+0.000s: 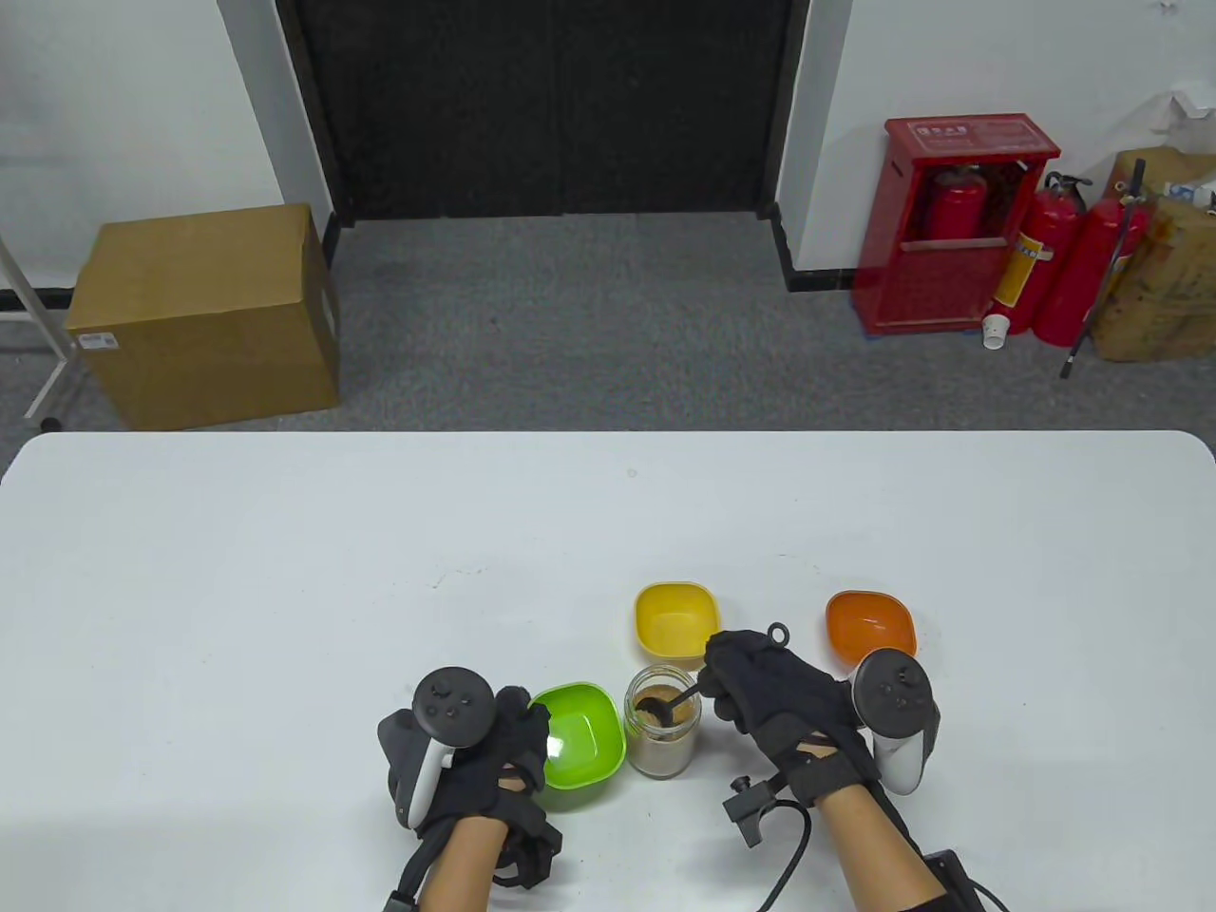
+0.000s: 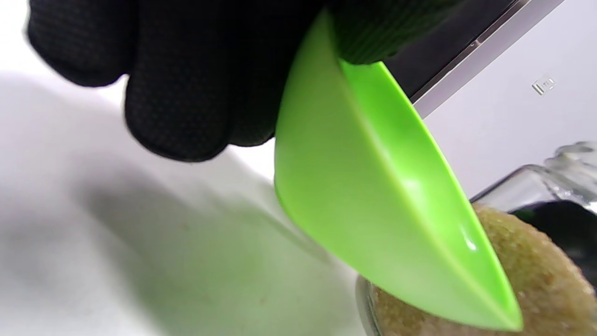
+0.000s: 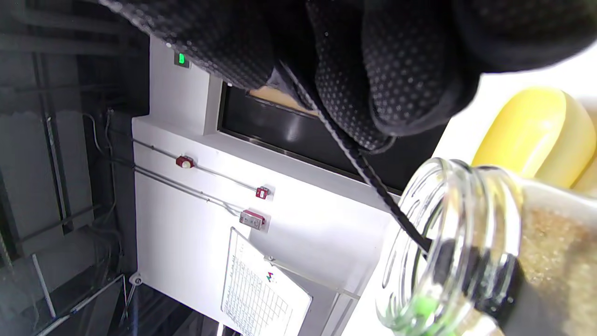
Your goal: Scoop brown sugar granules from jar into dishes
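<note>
Table view shows the glass jar [image 1: 662, 721] standing upright on the white desk [image 1: 285, 570], between the two hands and just beside the green dish [image 1: 576, 747], which sits on its left. The right hand [image 1: 779, 693] grips the thin black handle of a spoon [image 1: 676, 702]; the handle runs down and to the left from the fingers, so its long axis slants into the jar mouth, with the bowl of the spoon resting in the brown sugar [image 1: 655, 714]. The left hand [image 1: 475, 760] holds the green dish at its near-left rim, and in the left wrist view the dish looks tipped, its far edge close over the jar's shoulder. So the nearest place to unload is the green dish, directly left of the jar; I judge the next move a short lift clear of the glass rim and a sideways carry to the left. The yellow dish [image 1: 675, 619] lies just behind the jar, and the orange dish [image 1: 870, 627] is farther off to the right, behind the right hand. As far as can be seen, all three dishes hold no sugar, though part of the green one is hidden by the glove. The jar is roughly two-thirds full of granules.
</note>
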